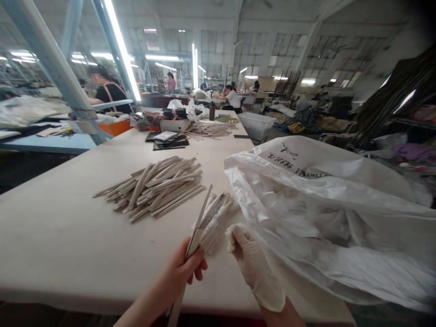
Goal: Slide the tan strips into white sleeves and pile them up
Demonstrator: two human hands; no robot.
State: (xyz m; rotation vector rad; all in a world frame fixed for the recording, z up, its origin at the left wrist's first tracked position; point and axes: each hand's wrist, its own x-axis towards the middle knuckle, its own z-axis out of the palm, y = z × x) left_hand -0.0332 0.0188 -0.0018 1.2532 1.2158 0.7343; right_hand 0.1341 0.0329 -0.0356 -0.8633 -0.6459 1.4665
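A loose pile of strips [157, 187] lies inward from the left edge of the bench [68, 222], probably for easy reach. Toward the near edge, the bare left hand [184, 264] grips several held strips [195, 238] mid-length, likely for balance. The gloved right hand [245, 252] has curled fingers; whether they pinch anything cannot be told. A white bag [257, 193] overhangs the right edge.
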